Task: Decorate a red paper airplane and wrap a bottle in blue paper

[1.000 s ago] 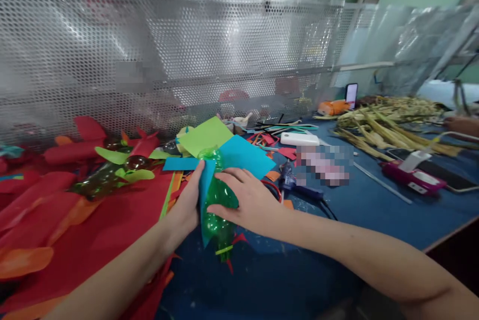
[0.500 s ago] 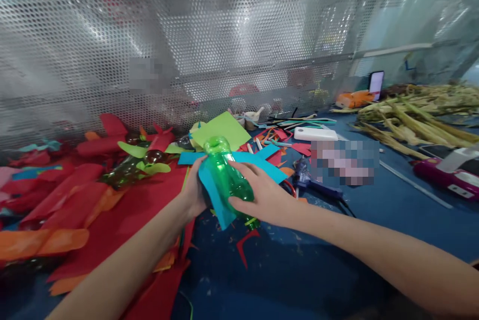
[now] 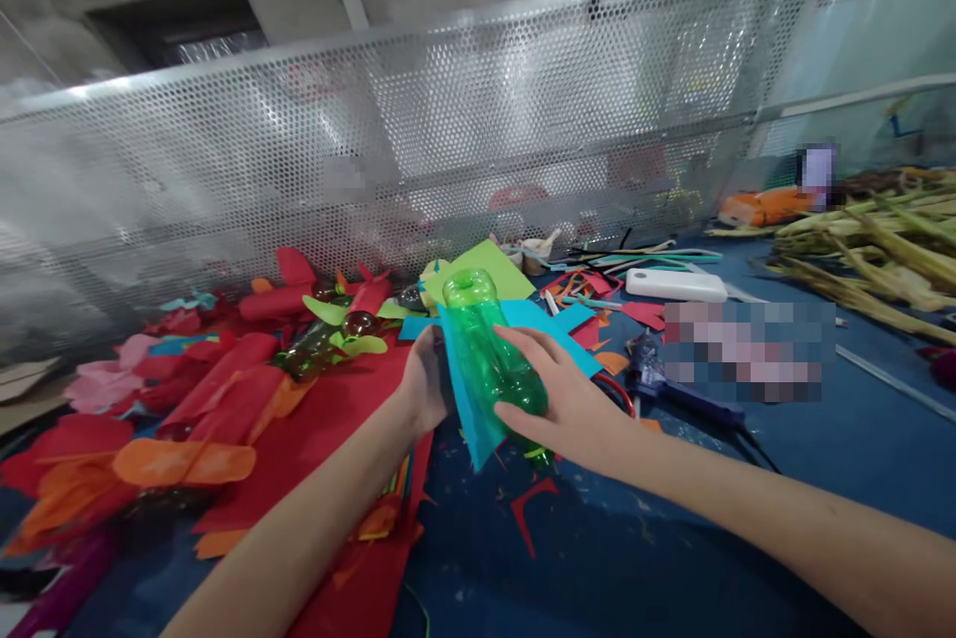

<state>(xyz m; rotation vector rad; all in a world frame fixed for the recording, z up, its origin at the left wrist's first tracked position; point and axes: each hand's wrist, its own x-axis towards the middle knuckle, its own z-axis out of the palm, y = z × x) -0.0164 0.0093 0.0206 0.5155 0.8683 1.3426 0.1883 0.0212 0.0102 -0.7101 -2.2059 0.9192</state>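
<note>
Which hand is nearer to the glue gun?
Right. The right hand, on the green bottle, is just left of the glue gun; the left hand is farther left, beyond the bottle, against the blue sheet.

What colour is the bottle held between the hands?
Translucent green: the bottle shows best in the current head view.

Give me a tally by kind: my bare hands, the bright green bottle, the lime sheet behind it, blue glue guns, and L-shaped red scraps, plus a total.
Hands: 2, left hand and right hand
Bright green bottle: 1
Lime sheet: 1
Blue glue gun: 1
L-shaped red scrap: 1
Total: 6
</note>
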